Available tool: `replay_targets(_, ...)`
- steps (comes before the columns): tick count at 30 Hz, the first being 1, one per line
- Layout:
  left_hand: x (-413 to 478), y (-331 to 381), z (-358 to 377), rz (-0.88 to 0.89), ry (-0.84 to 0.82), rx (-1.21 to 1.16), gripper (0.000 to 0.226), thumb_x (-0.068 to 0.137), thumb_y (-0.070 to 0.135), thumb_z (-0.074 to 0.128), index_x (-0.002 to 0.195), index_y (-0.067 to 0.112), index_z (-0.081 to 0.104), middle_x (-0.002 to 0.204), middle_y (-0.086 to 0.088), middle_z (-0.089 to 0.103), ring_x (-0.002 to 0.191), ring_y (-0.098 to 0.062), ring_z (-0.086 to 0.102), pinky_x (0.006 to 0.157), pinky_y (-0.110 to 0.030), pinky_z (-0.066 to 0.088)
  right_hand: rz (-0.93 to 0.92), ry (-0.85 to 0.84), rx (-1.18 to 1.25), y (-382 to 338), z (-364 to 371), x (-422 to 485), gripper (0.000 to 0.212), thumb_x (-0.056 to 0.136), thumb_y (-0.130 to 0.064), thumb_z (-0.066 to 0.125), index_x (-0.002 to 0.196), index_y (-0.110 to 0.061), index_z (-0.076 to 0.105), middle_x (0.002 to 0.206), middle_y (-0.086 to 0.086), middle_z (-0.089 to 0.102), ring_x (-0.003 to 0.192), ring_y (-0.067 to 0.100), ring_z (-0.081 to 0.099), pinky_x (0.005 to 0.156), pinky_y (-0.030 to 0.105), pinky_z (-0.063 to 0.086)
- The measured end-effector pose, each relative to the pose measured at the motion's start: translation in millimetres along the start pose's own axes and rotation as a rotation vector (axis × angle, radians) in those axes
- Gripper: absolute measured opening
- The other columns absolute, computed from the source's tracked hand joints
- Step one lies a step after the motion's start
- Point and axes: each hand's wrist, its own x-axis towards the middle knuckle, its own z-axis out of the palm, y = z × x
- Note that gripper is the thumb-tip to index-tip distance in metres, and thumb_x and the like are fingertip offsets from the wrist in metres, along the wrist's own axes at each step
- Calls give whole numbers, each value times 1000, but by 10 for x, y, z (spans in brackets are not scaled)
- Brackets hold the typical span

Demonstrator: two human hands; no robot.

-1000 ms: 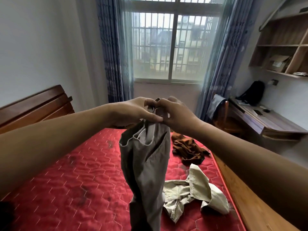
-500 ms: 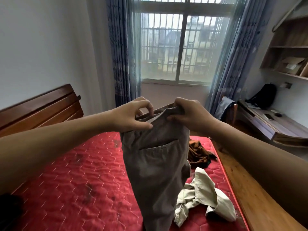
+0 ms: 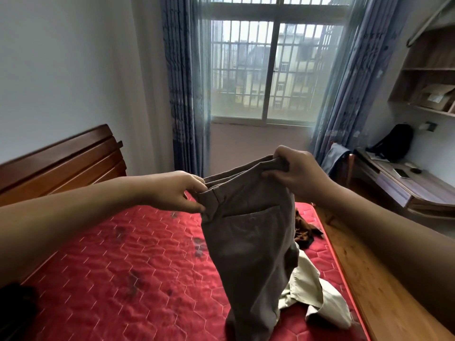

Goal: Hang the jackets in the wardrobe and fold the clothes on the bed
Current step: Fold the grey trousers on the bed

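Both hands have drawn apart since a second ago, when they met at one bunched point of the cloth, and the waistband now stretches open between them. On the waistband's left end the left hand (image 3: 177, 190) pinches with thumb below and fingertips above; the right hand (image 3: 295, 173), held a little higher, has its fingers curled tight round the right end. From this hold the grey trousers (image 3: 248, 254) hang in the air over the bed, a welt back pocket facing the camera and the legs dropping together out of the bottom of the view. Below them lies the red quilted mattress (image 3: 123, 267). A crumpled brown garment (image 3: 304, 230) sits against its right edge toward the far corner, and a rumpled cream garment (image 3: 310, 291) lies along the same edge nearer the camera, partly hidden behind the trouser legs. The dark wooden headboard (image 3: 61, 161) stands at the left, and the bed's wooden side rail (image 3: 369, 279) runs down the right.
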Motion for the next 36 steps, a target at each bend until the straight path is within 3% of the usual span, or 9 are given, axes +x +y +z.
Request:
replay_targets(4,19,-1,-21,10,31,94,32,90,53,62,95,24,74,89,9,69,85,-10,68,78,-39,55,-40,-42,-86,87,-78,-54,32,85,-40,79,79,-21,54,70,-12,52,64,7,48,56,28,37)
replay_targets(10,39,-18,-190,127,149,160,18,89,37,69,87,20,75,82,13,62,76,-9,65,69,-28,53,-77,-197,-352,217,-256,-211,40,84,-69,55,82,-31,48,75,-18,49,69,15,55,60,30,40)
replay_targets(13,69,-12,-243,162,165,266,12,88,30,73,86,19,74,85,12,62,77,-9,64,71,-32,52,-103,-226,-419,121,-260,-302,40,86,-68,53,90,-29,61,97,-9,49,90,17,55,73,33,49)
replay_targets(16,90,34,-290,164,139,340,6,86,23,77,83,18,73,90,11,64,80,-8,64,73,-32,52,-277,-183,-543,-137,-182,-326,34,87,-55,59,99,-26,71,113,4,51,104,25,51,85,42,50)
replay_targets(18,94,88,-314,159,107,377,4,86,21,77,84,18,74,93,12,64,81,-7,64,75,-31,52,-380,-213,-491,-322,-75,-338,26,87,-45,67,102,-24,68,111,3,57,102,27,55,84,42,50)
replay_targets(22,94,174,-354,120,50,430,6,88,22,74,84,18,72,95,10,64,83,-9,63,76,-37,52,-313,-361,-241,-454,121,-370,27,85,-40,63,106,-25,56,105,-4,62,101,23,57,81,43,52)
replay_targets(27,27,307,-406,41,2,487,9,90,22,71,88,14,75,100,8,65,87,-10,63,78,-33,49,-294,-471,-233,-400,163,-346,30,89,-51,64,97,-23,71,140,1,45,128,24,40,103,41,45)
replay_targets(33,-12,443,-437,-2,-22,581,9,89,27,68,89,20,75,101,12,65,87,-10,64,75,-34,52,-314,-522,-166,-600,301,-147,54,82,-69,43,94,-26,72,126,-1,52,115,22,47,97,40,44)
replay_targets(36,-20,514,-424,0,-18,571,10,90,26,67,90,19,75,102,10,65,87,-10,64,75,-30,51,-294,-543,-72,-764,411,-11,41,90,-61,55,87,-21,65,102,-1,57,97,20,55,84,39,46)
